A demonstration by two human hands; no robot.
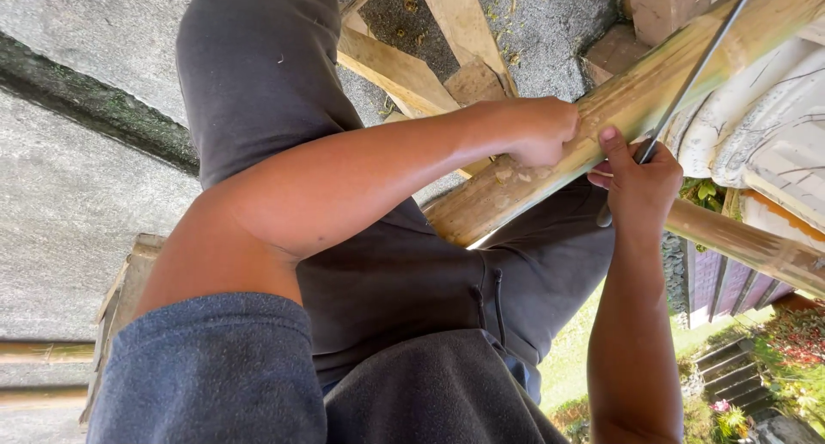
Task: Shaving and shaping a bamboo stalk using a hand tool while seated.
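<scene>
hands: two, a left hand and a right hand, both the wearer's own. bamboo poles: two by the hands, a thick bamboo pole slanting across and a second bamboo pole lower right; two more thin bamboo poles at the far left edge. metal rod: one. wooden planks: at least three, crossed on the concrete; exact count unclear. brick: one seen.

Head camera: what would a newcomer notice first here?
A thick bamboo pole runs diagonally across the upper right, gripped from above by the left hand. The right hand beneath it holds a thin metal rod laid across the pole. Wooden planks lie behind on concrete.
</scene>
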